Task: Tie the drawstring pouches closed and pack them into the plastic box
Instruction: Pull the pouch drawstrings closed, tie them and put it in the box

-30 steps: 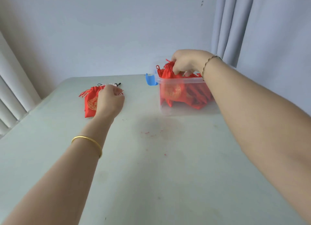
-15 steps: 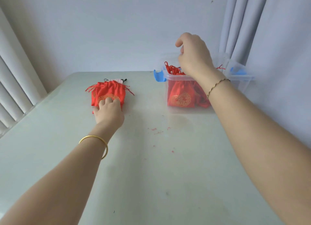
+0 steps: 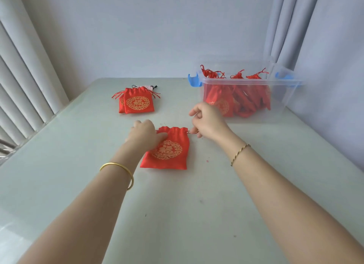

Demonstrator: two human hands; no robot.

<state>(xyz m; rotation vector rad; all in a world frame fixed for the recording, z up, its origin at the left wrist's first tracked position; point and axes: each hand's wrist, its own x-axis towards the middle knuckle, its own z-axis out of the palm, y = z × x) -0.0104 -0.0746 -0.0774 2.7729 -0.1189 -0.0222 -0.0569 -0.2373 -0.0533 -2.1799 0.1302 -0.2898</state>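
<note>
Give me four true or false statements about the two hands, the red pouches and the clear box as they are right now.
1. The right hand pinches the drawstring at the right of the near red satin pouch with a gold emblem. True.
2. The clear plastic box with blue latches is empty. False: it holds several red pouches.
3. The left hand rests on the stack of red pouches farther back. False: it grips the near pouch's top left corner; the stack lies untouched.
4. The near pouch lies flat on the pale green table, emblem up. True.
</note>
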